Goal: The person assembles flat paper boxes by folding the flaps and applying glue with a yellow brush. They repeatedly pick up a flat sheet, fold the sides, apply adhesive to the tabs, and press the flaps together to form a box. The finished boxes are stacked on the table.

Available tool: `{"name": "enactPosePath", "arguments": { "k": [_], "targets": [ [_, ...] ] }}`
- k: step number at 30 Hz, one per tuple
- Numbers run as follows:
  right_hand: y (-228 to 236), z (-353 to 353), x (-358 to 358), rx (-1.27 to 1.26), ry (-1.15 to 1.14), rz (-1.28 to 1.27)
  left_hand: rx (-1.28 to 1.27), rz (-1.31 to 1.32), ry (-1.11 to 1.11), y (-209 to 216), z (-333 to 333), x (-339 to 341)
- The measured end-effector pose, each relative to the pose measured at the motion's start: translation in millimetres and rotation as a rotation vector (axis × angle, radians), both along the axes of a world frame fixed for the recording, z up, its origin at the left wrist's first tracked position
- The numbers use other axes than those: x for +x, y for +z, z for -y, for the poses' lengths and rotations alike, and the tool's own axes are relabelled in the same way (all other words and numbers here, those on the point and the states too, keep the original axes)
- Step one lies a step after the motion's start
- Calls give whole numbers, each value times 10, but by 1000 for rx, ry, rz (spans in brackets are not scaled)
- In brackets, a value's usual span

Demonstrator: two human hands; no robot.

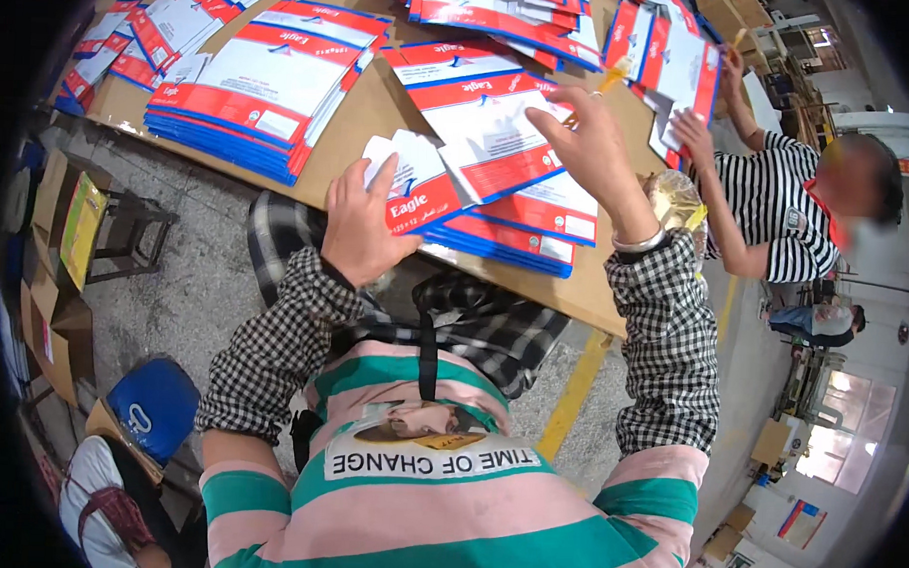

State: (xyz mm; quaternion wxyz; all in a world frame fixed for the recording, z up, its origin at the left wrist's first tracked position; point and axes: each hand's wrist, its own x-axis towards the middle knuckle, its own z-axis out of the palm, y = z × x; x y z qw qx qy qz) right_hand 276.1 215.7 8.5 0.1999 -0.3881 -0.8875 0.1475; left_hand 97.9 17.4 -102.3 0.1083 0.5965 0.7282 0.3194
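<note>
My left hand rests on the left edge of a flat red, white and blue card packet, fingers spread, thumb by its near edge. That packet lies tilted, overlapping a larger printed packet. Above the larger packet's right side, my right hand is raised, thumb and forefinger apart and nothing between them. Something small and yellowish shows at its fingers, too unclear to name. Under both packets is a stack of similar packets near the table's front edge.
A taller packet stack stands left on the brown table; more piles lie beyond. At the right, a co-worker in a striped shirt handles packets. A clear plastic bag sits by my right wrist. A blue seat stands lower left.
</note>
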Motion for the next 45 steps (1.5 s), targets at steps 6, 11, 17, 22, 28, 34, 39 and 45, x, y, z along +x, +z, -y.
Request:
{"name": "enactPosePath", "arguments": {
  "k": [6,11,17,22,28,34,39,45],
  "targets": [
    [-583,124,375,68,52,167,17,-10,-72,23,-29,-83],
    [-850,341,425,18,146,222,-70,102,-94,92,18,-152],
    [-1017,367,405,60,161,229,-139,97,-140,127,14,-139],
    [-1024,410,440,28,111,184,-151,51,-209,79,-28,-192],
    [-1035,420,442,-6,65,194,-161,-25,-225,54,-47,-180],
    [-1090,453,425,56,33,206,-270,-133,-195,151,-86,-118],
    [-1107,513,432,54,22,153,-357,-230,-195,177,-150,-114],
    [-1083,568,504,71,19,69,-577,-287,-167,193,-265,-108]
  ]
}}
